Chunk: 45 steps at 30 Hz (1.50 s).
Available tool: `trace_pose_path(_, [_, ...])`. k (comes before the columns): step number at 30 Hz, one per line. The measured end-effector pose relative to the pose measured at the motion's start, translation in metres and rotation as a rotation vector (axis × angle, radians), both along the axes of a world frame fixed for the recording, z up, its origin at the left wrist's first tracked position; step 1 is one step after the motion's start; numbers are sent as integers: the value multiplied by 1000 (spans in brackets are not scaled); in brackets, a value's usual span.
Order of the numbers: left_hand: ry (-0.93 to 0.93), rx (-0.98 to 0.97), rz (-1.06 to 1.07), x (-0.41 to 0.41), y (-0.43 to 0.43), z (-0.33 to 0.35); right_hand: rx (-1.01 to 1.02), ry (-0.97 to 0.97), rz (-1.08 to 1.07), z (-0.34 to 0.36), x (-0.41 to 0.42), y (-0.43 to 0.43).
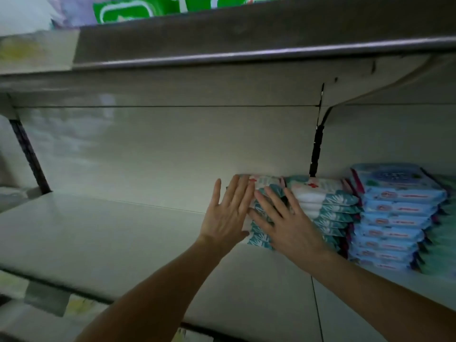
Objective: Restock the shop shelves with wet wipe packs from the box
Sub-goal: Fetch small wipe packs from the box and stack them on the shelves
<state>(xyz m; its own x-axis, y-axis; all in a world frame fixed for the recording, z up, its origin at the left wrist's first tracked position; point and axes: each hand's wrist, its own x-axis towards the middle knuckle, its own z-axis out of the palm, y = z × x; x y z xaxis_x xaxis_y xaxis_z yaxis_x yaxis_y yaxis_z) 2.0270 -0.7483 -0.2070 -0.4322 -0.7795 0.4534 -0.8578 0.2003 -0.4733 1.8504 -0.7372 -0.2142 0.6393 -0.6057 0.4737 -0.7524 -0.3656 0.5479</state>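
Head view, left hand (225, 213): fingers are lying straight, palm pressing flat against the left end of the teal wipe stack (328, 202).
Right hand (283, 218): fingers are spreading wide, pressing the stack's front.
Shelf (98, 230): stack is sitting on it, just beside the blue packs (394, 218).
Upper shelf (246, 40): green packs (128, 9) are showing blurred, cut off.

Teal-and-white packs (328, 206), blue packs (394, 218), green packs (128, 9).

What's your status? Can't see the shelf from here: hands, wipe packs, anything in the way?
Left hand open, flat against stack of teal-and-white plastic wet wipe packs. Right hand open, on its front. Light blue pack stack to the right; nothing blocking.
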Motion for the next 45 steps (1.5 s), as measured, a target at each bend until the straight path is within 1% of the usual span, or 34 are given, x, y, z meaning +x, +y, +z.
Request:
trace_pose_path(2, [17, -77, -61, 7, -12, -8, -27, -21, 1, -7, 0, -5])
trace_pose_path(5, [8, -132, -137, 13, -24, -18, -50, -35, -23, -14, 4, -10])
trace_pose_path(8, [-4, -161, -149, 16, -30, -19, -77, -54, -41, -17, 8, -12])
trace_pose_path(9, [19, -181, -185, 17, -29, -20, -89, -56, -40, -16, 8, -11])
trace_pose_path(10, [122, -161, -255, 18, -27, -20, -104, -56, -27, -15, 8, -10])
trace_pose_path(11, [321, -87, -340, 20, -23, -20, -114, -59, -11, -14, 7, -8])
trace_pose_path(12, [614, 18, -402, 19, -15, -14, -116, -56, 1, -12, 5, -7])
trace_pose_path(13, [959, 154, -416, 19, -13, -9, -107, -50, 4, -9, 4, -5])
trace_pose_path(14, [1303, 295, -368, 17, -10, -1, -92, -42, 5, -6, 3, -5])
trace_pose_path(15, [1621, 471, -270, 14, -7, 8, -82, -37, -5, -2, 3, -3])
trace_pose_path(16, [1886, 658, -142, 9, -5, 18, -70, -40, -9, 1, 3, -2])
trace_pose_path(17, [2062, 828, -38, 7, -4, 26, -61, -46, -6, 3, 4, -2])
trace_pose_path(18, [2146, 974, 21, 3, -4, 31, -56, -51, -8, 5, 5, 0])
trace_pose_path(19, [2180, 1073, 46, 2, -3, 34, -52, -53, -6, 7, 6, 0])
trace_pose_path(21, [2167, 1139, 73, 2, -7, 32, -50, -52, 1, 9, 6, -1])
trace_pose_path(25, [2159, 1186, 195, 2, -18, 32, -20, -47, 11, 14, 3, -1])
trace_pose_path(27, [2152, 1235, 196, 3, -19, 32, -16, -47, 10, 12, 2, 0])
trace_pose_path(29, [2143, 1243, 190, 3, -13, 40, -12, -52, -1, 11, 3, 1])
trace_pose_path(30, [2108, 1187, 174, 4, -12, 43, -11, -56, 0, 11, 3, 1])
trace_pose_path(31, [2059, 1051, 136, 4, -13, 45, -15, -63, 12, 12, 3, 2])
trace_pose_path(32, [1969, 835, 70, 5, -15, 46, -21, -76, 33, 14, 4, 3])
trace_pose_path(33, [1818, 619, -39, 7, -15, 47, -33, -99, 62, 17, 4, 5])
trace_pose_path(34, [1586, 453, -168, 9, -16, 45, -44, -131, 93, 20, 4, 6])
trace_pose_path(35, [1321, 332, -278, 13, -17, 43, -46, -169, 121, 23, 4, 6])
trace_pose_path(36, [1043, 276, -347, 16, -21, 39, -36, -200, 141, 25, 3, 6])
trace_pose_path(37, [790, 263, -372, 17, -20, 39, -15, -210, 149, 27, 2, 5])
trace_pose_path(38, [601, 284, -353, 17, -21, 37, 6, -202, 151, 28, 2, 3])
trace_pose_path(39, [492, 313, -323, 16, -21, 36, 27, -190, 150, 29, 2, 1])
trace_pose_path(41, [450, 347, -276, 13, -19, 40, 80, -192, 154, 35, 2, 4])
trace_pose_path(43, [419, 320, -281, 5, -15, 46, 92, -271, 133, 50, -7, 13])
trace_pose_path(45, [383, 267, -335, -9, -9, 56, 51, -385, 64, 66, -32, 22])
